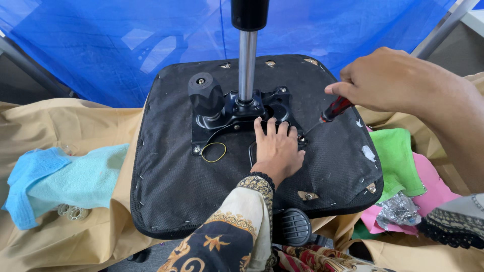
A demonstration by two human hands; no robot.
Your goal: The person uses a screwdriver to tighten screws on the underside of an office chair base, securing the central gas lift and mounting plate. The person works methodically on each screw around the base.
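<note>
— What's the left hand [276, 149] doing?

— It lies flat, palm down, on the underside of an upturned chair seat [171, 176], the fingers [259, 130] stretched out side by side and holding nothing. The fingertips rest against the edge of the black metal plate [237, 116] fixed at the middle of the seat.

— And the right one?

— The right hand [388, 80] comes in from the upper right, its fingers curled tight around the red-and-black handle of a screwdriver [330, 113]. The shaft slants down to the left, and its tip sits at a bolt [301, 138] on the plate's right corner, just beside the left hand.

— Where is the seat itself?

— In the middle of the view, resting on a tan cloth [65, 121], its black fabric underside stapled round the edge. A shiny metal post [247, 60] rises from the plate toward a blue tarp [101, 45], and a black knob [205, 94] stands just left of it.

— Anything else lying about?

— A yellow rubber band [214, 152] on the seat below the plate. A light blue towel [60, 181] lies well to the left, and green [398, 158] and pink [431, 189] cloths to the right, with a crumpled plastic bag [398, 209] on them.
</note>
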